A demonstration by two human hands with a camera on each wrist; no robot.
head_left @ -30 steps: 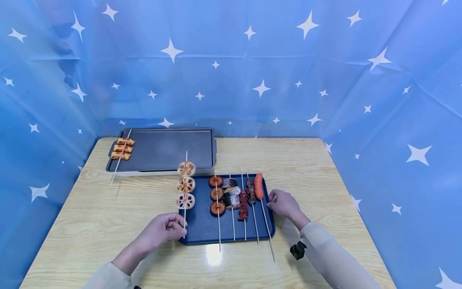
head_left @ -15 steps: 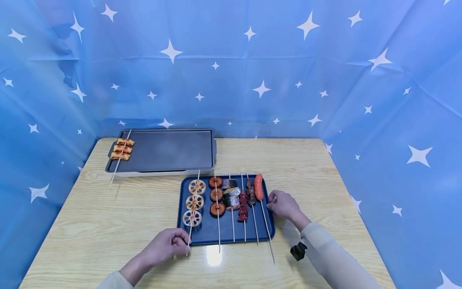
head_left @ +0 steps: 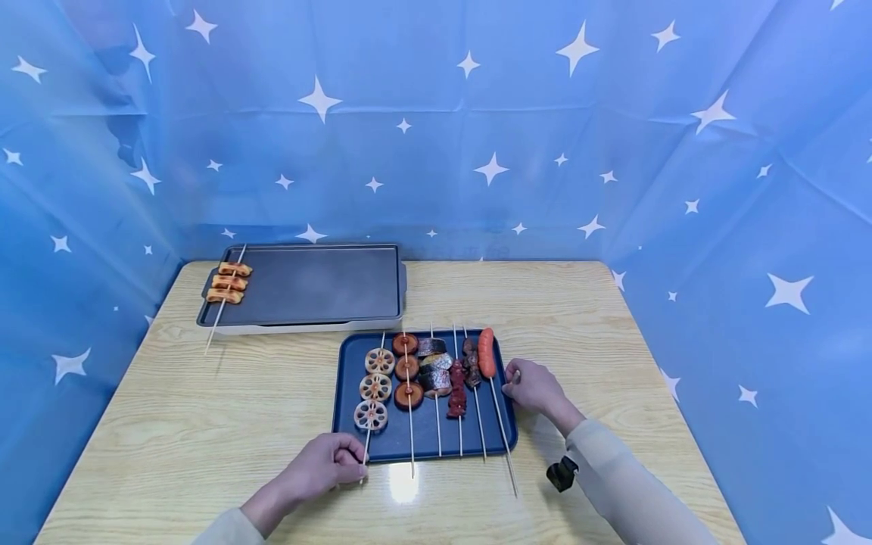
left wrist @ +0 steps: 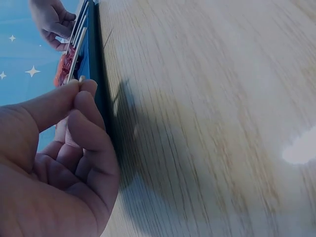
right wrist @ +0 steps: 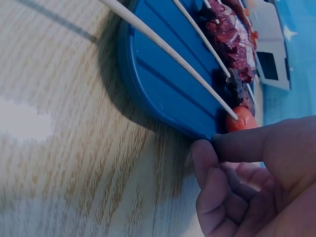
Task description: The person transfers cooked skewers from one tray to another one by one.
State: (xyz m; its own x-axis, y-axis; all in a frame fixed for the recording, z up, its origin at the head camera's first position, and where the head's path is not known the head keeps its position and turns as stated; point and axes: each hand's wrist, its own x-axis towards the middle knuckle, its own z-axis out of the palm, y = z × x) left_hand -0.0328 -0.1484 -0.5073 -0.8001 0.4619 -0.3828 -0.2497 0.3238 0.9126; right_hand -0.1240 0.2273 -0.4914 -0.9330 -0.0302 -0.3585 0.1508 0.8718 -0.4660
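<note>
Thumb and fingers of my left hand (head_left: pixel 320 469) pinch the stick end of a lotus root skewer (head_left: pixel 375 387). Its three holed slices lie over the left part of the dark blue tray (head_left: pixel 391 440), with the stick end past the front rim. In the left wrist view the stick tip (left wrist: pixel 82 79) pokes up between thumb and forefinger. My right hand (head_left: pixel 534 390) grips the tray's right rim, thumb against forefinger there in the right wrist view. A sausage skewer (head_left: pixel 487 354) lies just inside that rim, its stick overhanging the front.
Between them lie a mushroom-like skewer (head_left: pixel 408 395), a silvery fish-like skewer (head_left: pixel 434 378), a dark red meat skewer (head_left: pixel 456 393) and a dark brown one (head_left: pixel 471 367). Behind at left stands a griddle (head_left: pixel 320 284), a skewer of golden-brown pieces (head_left: pixel 228 282) across its left end.
My left hand has brought the lotus root skewer toward me and rightward, down from above the tray's left edge to beside the mushroom-like skewer. My right hand stays at the rim.
</note>
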